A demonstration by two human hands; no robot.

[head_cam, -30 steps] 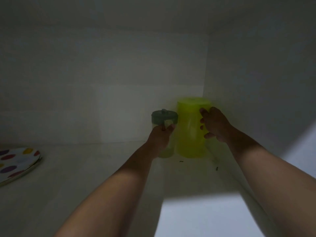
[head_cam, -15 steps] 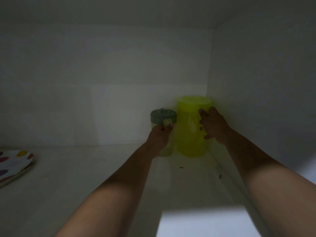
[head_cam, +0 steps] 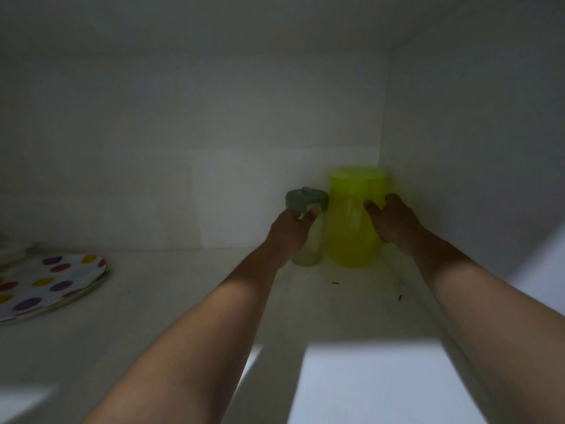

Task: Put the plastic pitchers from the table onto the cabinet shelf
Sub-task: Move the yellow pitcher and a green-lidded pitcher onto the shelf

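Two plastic pitchers stand side by side in the back right corner of the white cabinet shelf [head_cam: 189,301]. The small clear pitcher [head_cam: 308,254] has a grey-green lid. My left hand [head_cam: 289,235] grips its near side just under the lid. The taller yellow-green pitcher [head_cam: 351,221] stands to its right, close to the cabinet's right wall. My right hand [head_cam: 394,221] holds it at the handle side, fingers curled against it. Both pitchers rest upright on the shelf.
A white plate with coloured dots [head_cam: 46,286] lies at the shelf's left edge. The cabinet's back wall [head_cam: 214,148] and right wall [head_cam: 474,148] close in the corner. Small dark specks [head_cam: 336,283] lie on the shelf near the pitchers.
Both hands stay on their pitchers in the corner. My head has shifted, so the dotted plate shows further into view on the left.
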